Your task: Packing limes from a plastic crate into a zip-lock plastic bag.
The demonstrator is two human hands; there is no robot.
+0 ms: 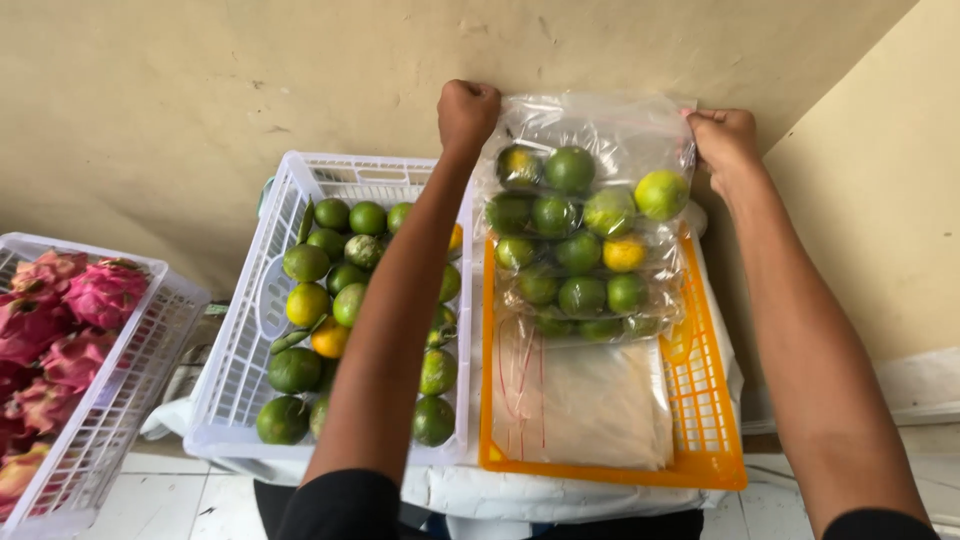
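Clear plastic is between my two hands: I hold a transparent bag of citrus fruits [585,235] by its top edge, against the beige wall [200,100]. My left hand [467,112] is closed into a fist on the top left corner of the bag, and my right hand [723,138] pinches the top right corner, the fingers curled tight. Both hands are at nearly the same height, so the mouth of the bag runs straight from one hand to the other, and the bag hangs down from this line. Its long axis goes downward, toward me.

The bottom of the bag is just above the orange basket [710,420], or perhaps touching it; I cannot tell which. Inside this basket lies a stack of empty plastic bags [585,405]. On the left of my left arm is the white basket [240,350] with loose green and yellow citrus [300,310]. Further left, another white crate [130,370] holds pink dragon fruits [70,300].
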